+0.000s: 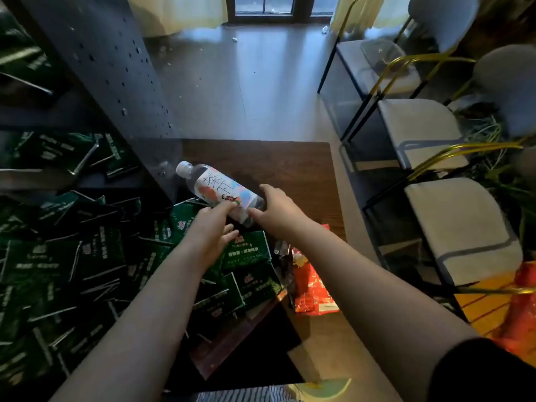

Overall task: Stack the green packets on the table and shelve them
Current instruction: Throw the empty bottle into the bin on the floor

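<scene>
Packets lie jumbled, axes every way; bottle cap points far-left.

Green packets, 8 o'clock: glossy plastic film. Bottle: clear smooth plastic, printed label. Table: dark wood grain, matt. Shelf panel, 10 o'clock: perforated dark metal, matt. Red wrapper, 5 o'clock: crinkled, shiny. Chairs, 3 o'clock: grey cloth seats, glossy gold metal frames.
</scene>
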Available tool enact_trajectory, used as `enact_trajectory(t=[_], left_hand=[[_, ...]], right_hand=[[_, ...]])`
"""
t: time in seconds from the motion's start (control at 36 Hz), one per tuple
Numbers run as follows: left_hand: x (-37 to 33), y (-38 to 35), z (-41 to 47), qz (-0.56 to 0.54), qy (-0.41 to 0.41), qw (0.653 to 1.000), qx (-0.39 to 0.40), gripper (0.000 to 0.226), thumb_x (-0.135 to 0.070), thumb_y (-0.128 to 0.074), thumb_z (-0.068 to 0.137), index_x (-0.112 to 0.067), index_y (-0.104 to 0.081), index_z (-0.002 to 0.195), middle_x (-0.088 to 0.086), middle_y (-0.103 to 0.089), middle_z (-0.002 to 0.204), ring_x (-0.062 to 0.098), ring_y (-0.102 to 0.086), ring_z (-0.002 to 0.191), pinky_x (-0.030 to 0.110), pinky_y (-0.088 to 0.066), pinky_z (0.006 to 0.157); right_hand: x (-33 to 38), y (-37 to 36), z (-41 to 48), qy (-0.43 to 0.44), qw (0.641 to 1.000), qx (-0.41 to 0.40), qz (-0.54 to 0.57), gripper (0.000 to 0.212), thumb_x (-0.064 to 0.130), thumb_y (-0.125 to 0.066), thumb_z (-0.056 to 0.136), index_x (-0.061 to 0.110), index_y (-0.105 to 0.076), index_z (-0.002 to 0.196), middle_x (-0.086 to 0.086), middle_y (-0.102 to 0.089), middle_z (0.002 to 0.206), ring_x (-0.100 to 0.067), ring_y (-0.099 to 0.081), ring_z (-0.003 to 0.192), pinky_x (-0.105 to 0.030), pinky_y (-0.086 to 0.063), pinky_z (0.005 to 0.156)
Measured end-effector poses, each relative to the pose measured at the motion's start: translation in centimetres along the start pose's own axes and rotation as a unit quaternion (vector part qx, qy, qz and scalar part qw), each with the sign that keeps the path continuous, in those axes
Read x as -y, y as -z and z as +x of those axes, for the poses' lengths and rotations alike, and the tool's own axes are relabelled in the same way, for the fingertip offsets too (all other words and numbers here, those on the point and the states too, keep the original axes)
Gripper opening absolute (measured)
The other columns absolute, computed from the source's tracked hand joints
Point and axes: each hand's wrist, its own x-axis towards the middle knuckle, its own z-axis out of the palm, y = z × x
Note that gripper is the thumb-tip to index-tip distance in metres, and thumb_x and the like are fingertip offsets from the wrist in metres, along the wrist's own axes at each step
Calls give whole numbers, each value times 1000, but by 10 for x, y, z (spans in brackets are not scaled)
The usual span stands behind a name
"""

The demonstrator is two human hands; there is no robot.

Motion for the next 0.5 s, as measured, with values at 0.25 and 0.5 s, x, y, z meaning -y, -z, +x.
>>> enact_trajectory(t=[0.25,0.5], left_hand=[[-19,6,52,-30,40,997,-63,52,-10,-57,92,-12,-43,142,18,-39,152,38,-37,141,52,-34,115],[-54,18,105,40,-6,981,-189,68,-33,-75,72,-9,-52,131,11,-68,115,27,-69,90,35,-57,72]], right_hand=[[12,-24,53,-33,997,31,-66,102,49,-79,76,13,-22,152,-11,-43,144,-31,-44,130,-48,-44,104],[7,-45,69,-24,991,10,-134,93,42,-83,72,15,-31,143,-8,-49,133,-30,-49,122,-45,-46,95]])
